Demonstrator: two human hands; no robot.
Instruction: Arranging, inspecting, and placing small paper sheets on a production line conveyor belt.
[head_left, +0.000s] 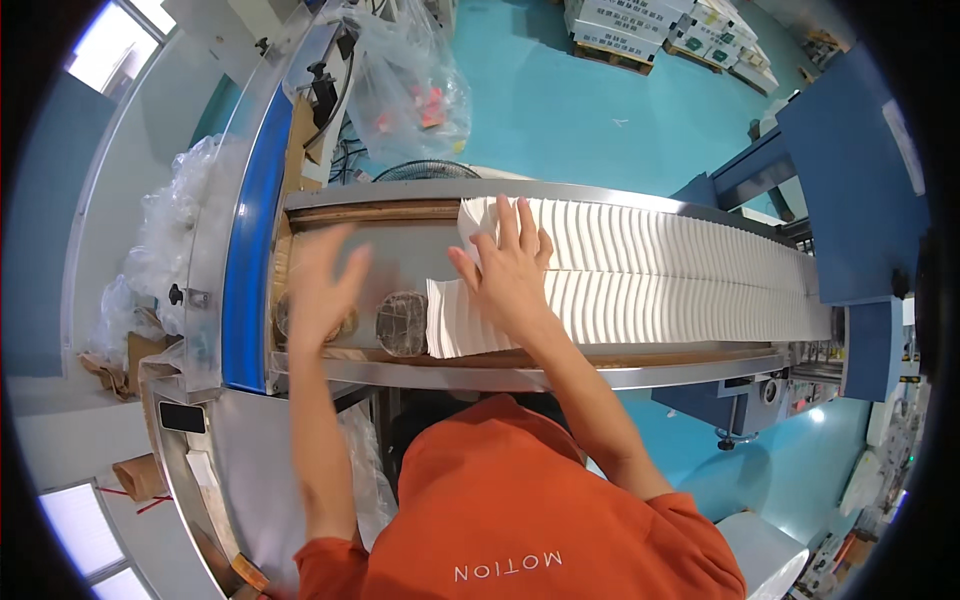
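Observation:
Two long rows of white folded paper sheets point(640, 300) stand on edge, side by side, in a metal-edged trough point(700, 377). My right hand point(510, 275) lies spread over the left end of the rows, its fingertips on the far row. Over the trough's left end is my left hand point(325, 290), blurred by motion, thumb apart from the fingers and nothing visible in it. Between my hands, against the near row's end, sits a dark round block point(402, 323) wrapped in clear tape. Another roundish thing is partly hidden behind my left hand.
A blue machine point(850, 180) stands at the trough's right end. To the left runs a blue strip point(250, 250) along a metal frame. Beyond the trough are a fan point(425, 170) and a clear plastic bag point(410, 90). A phone-like black device point(182, 416) lies at lower left.

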